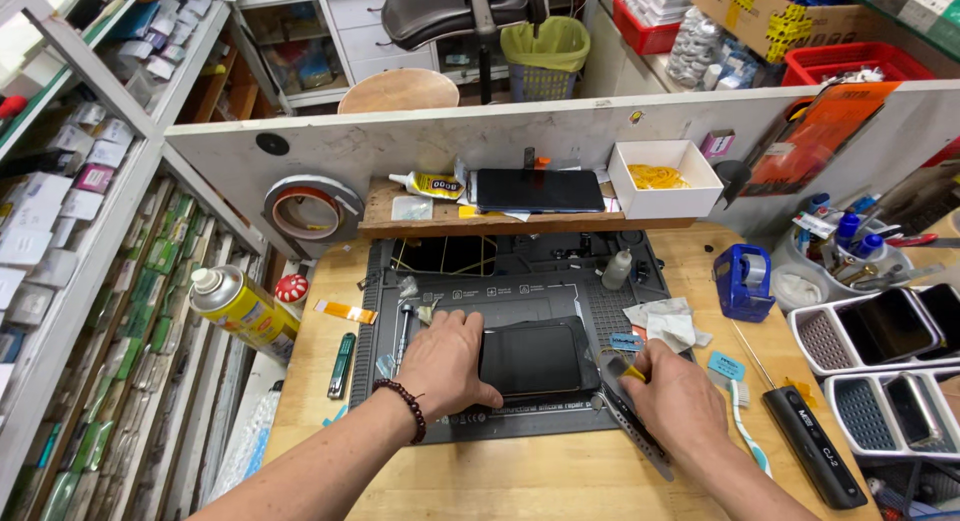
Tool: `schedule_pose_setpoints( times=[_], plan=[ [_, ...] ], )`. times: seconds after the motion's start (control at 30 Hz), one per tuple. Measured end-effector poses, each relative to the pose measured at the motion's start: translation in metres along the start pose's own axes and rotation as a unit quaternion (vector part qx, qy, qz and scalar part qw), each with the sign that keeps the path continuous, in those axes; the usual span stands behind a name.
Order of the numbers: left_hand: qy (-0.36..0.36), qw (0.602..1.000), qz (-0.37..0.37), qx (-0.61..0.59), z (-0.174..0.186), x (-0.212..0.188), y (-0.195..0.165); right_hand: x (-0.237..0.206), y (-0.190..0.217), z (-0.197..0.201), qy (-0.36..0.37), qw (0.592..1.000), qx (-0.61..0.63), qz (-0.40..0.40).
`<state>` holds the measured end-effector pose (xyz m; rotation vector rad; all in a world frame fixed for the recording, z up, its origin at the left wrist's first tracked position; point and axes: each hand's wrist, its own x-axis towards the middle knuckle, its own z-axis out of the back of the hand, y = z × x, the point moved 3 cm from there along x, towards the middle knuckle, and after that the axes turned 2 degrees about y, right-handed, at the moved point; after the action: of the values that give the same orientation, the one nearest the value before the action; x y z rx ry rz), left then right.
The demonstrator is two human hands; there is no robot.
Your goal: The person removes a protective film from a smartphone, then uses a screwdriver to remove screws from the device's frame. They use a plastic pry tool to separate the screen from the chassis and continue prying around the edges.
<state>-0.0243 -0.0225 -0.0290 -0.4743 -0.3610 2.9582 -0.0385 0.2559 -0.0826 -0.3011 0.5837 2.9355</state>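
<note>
Phone (pixel 532 359) lies flat, dark face up, on the grey mat (pixel 520 281) at mid-bench. Left hand (pixel 447 366) spread, fingers pressed down on the phone's left edge, pinning it. Right hand (pixel 672 389) closed around a thin metal tool (pixel 632 421) at the phone's right edge; tip hidden. Likely light, stiff, glass-faced: slippery and easy to crack. Best held by the side edges, flat pressure only. Spray can (pixel 240 309) stands well apart, left.
</note>
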Motion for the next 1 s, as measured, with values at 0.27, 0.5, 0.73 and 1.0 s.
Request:
schedule_pose_setpoints(
  times=[0.27,0.5,0.73,1.0],
  plan=[
    [0.001,0.985,0.018,-0.173,-0.009,0.03,0.026,-0.003,-0.006,0.009,-0.02,0.963,0.268,-0.023],
    [0.089,0.8,0.148,-0.575,-0.025,0.038,0.04,-0.002,0.032,0.029,-0.07,0.961,0.263,0.045],
    [0.038,0.748,0.101,-0.655,-0.033,0.037,0.039,0.015,0.077,0.038,-0.101,0.949,0.247,0.167],
    [0.061,0.687,0.126,-0.713,-0.041,0.038,0.038,-0.004,0.091,0.03,-0.156,0.944,0.121,0.263]
  ],
)
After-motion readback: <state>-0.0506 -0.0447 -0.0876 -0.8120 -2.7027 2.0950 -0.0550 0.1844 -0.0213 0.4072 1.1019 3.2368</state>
